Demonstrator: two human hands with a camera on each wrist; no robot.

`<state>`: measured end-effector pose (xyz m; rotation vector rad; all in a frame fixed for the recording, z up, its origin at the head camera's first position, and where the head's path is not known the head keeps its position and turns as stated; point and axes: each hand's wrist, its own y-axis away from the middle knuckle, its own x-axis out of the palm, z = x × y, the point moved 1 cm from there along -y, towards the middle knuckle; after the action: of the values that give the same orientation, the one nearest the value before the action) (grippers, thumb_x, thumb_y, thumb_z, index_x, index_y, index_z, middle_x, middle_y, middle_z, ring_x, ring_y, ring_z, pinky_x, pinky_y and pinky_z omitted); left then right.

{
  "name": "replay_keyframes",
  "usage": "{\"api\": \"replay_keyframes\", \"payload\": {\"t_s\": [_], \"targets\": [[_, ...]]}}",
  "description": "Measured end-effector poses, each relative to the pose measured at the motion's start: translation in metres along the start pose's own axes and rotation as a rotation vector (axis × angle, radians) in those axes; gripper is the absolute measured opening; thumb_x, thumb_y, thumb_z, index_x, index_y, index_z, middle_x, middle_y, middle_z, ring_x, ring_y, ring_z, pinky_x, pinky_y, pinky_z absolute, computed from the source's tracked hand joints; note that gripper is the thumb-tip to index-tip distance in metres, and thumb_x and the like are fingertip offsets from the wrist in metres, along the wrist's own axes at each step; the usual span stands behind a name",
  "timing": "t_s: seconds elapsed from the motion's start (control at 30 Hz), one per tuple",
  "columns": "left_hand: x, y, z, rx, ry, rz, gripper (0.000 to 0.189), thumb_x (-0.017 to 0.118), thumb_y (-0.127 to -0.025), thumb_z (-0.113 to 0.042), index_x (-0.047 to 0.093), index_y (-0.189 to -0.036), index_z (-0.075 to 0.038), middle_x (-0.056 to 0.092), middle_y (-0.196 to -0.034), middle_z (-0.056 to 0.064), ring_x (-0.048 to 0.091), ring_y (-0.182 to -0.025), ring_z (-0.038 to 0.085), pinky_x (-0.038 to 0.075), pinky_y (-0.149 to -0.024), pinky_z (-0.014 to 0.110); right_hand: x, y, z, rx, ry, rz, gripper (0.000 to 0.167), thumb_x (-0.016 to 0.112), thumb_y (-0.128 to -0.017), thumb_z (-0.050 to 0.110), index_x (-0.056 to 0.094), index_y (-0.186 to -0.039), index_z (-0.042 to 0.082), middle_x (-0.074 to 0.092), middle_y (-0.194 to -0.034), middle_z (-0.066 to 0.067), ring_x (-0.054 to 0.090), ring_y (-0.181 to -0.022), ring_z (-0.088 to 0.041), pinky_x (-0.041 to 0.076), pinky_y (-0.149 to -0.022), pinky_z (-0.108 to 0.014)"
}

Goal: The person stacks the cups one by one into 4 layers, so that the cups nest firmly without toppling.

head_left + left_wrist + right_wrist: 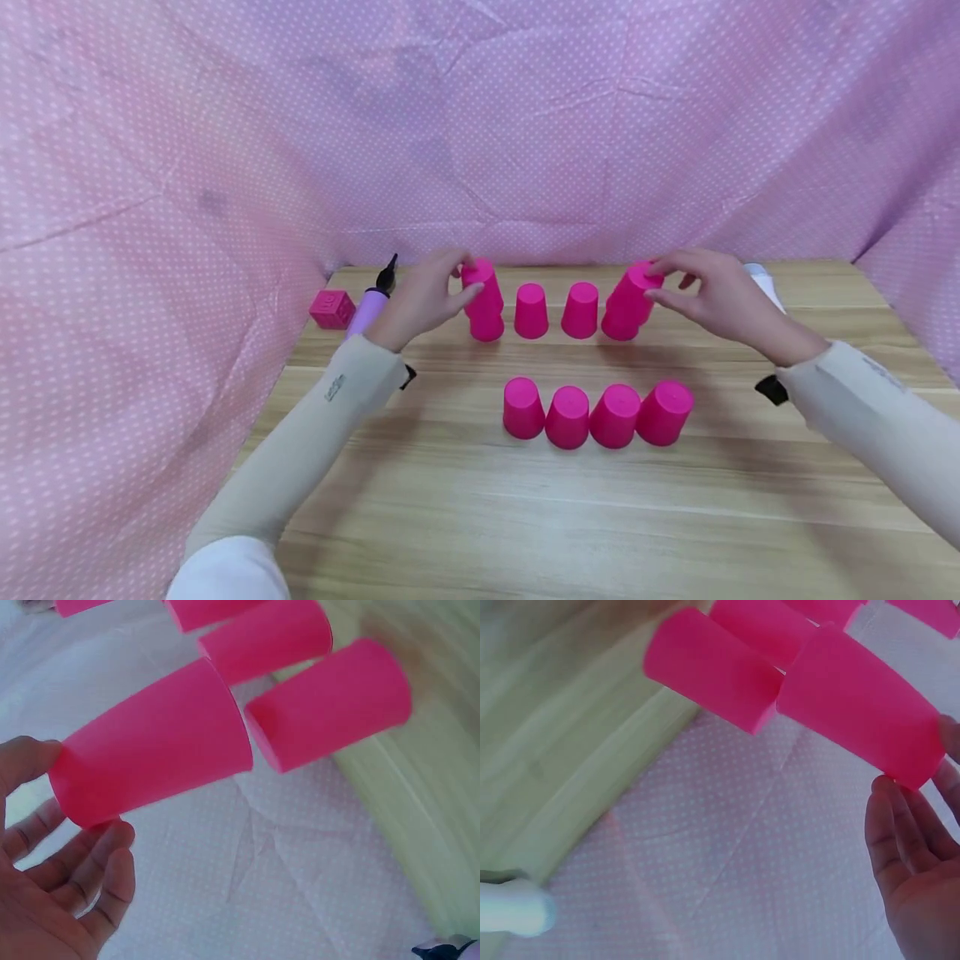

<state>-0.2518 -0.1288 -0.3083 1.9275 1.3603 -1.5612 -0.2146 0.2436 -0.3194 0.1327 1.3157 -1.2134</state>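
A back row of upside-down pink cups stands on the table. With thumb and fingers my left hand (423,292) holds a pink cup (154,746) by its closed end, rim down, just above the row's leftmost cup (487,327). At the other end, my right hand (720,292) pinches another pink cup (859,705) the same way, over the rightmost cup (619,327). Whether either held cup touches those under it I cannot tell. Two single cups, a left one (531,312) and a right one (580,311), stand between them.
Nearer on the wooden table (450,517) is a front row of several upside-down pink cups (567,418). A pink cube (332,309) and a purple pump (367,312) with black nozzle lie left. A white object (765,286) is behind my right hand. Dotted pink cloth (525,125) hangs behind.
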Motion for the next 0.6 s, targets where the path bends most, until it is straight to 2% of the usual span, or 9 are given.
{"api": "replay_keyframes", "payload": {"t_s": [0.13,0.27,0.4,0.6], "targets": [[0.008,-0.023,0.003,-0.018,-0.016,0.031,0.025,0.068,-0.088,-0.029,0.054,-0.104,-0.016,0.054,-0.096,-0.004,0.05,-0.09,0.014,0.045,-0.075,0.028,0.008,-0.024,-0.003,0.092,-0.016,0.073,0.025,0.078,-0.077,0.01,0.069,-0.101,0.008,0.067,-0.093,-0.003,0.06,-0.085,-0.017,0.05,-0.067,-0.034],[0.018,-0.038,0.003,-0.024,0.015,0.052,0.024,0.068,-0.089,-0.028,0.054,-0.105,-0.016,0.054,-0.095,-0.004,0.051,-0.091,0.017,0.045,-0.076,0.028,0.014,-0.042,-0.006,0.178,-0.043,0.144,0.025,0.076,-0.081,0.012,0.068,-0.104,0.006,0.066,-0.096,-0.007,0.06,-0.09,-0.026,0.05,-0.072,-0.041],[0.021,-0.045,0.0,-0.039,0.038,0.068,0.024,0.067,-0.089,-0.027,0.053,-0.104,-0.015,0.054,-0.095,-0.002,0.052,-0.092,0.02,0.045,-0.076,0.029,0.017,-0.049,-0.009,0.226,-0.059,0.186,0.024,0.074,-0.082,0.012,0.067,-0.104,0.006,0.065,-0.098,-0.01,0.06,-0.092,-0.03,0.05,-0.076,-0.045],[0.023,-0.05,-0.001,-0.077,0.037,0.075,0.026,0.067,-0.089,-0.026,0.054,-0.107,-0.014,0.055,-0.097,-0.001,0.052,-0.092,0.021,0.046,-0.075,0.029,0.022,-0.052,-0.013,0.216,-0.056,0.168,0.023,0.075,-0.08,0.009,0.066,-0.101,0.005,0.064,-0.098,-0.011,0.06,-0.091,-0.029,0.05,-0.075,-0.046]]}}
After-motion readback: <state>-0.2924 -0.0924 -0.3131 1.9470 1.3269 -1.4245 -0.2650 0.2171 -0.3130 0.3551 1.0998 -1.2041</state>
